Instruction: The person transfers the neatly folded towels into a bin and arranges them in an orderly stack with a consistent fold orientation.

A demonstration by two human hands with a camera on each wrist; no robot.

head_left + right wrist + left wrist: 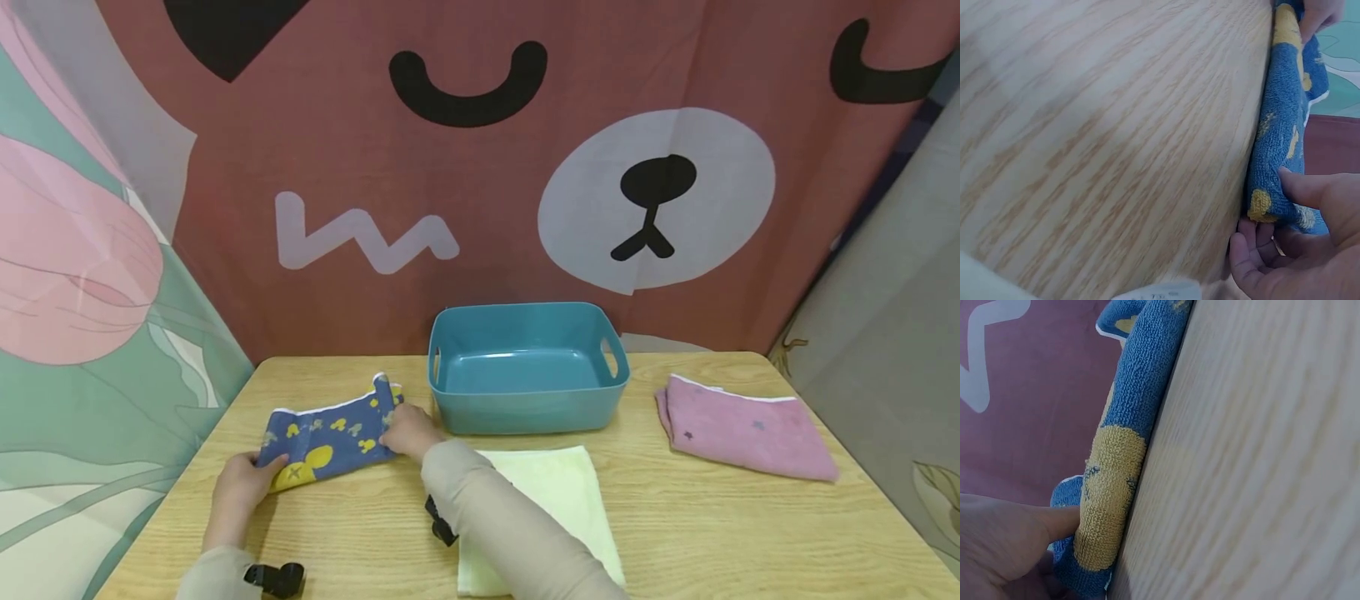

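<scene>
A folded blue towel (330, 442) with yellow figures and a white edge lies on the left of the table. My left hand (243, 487) holds its left end, the thumb over the top of the fold. In the left wrist view the thumb (1057, 523) presses on the yellow patch. At the other end my right hand (411, 432) pinches the towel. The right wrist view shows the thumb (1307, 187) on the upper face and fingers curled beneath the edge. The right corner of the towel stands up, bent over.
A teal plastic basket (528, 408) with handle holes stands at the back middle. In front of it lies a pale yellow towel (577, 500), partly hidden by my right sleeve. A folded pink towel (750, 433) lies at the right. A printed curtain (360, 150) hangs behind the table.
</scene>
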